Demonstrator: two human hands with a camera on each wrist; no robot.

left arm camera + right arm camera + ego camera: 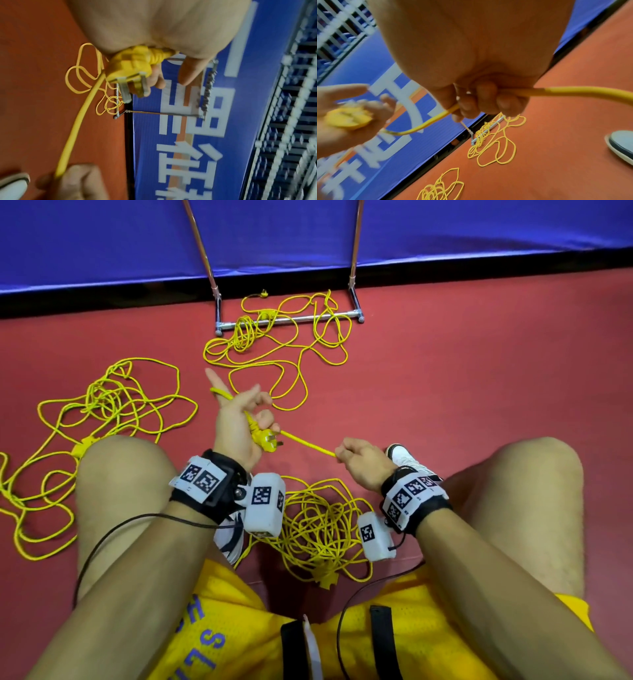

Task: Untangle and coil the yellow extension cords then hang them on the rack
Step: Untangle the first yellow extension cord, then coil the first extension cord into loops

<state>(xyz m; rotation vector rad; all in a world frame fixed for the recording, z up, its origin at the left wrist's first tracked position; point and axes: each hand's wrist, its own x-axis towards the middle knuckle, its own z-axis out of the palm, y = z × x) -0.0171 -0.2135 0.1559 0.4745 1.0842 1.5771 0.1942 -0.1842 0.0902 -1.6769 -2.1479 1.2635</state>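
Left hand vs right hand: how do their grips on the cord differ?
The left hand holds the plug against its palm, forefinger stretched out; the right hand grips bare cord in a closed fist. The left hand is raised higher and farther forward, the right hand lower. Both hold the same yellow cord, drawn between them.

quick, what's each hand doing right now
Left hand: holds the yellow plug, index finger sticking out.
Right hand: fingers curled round the yellow cord.
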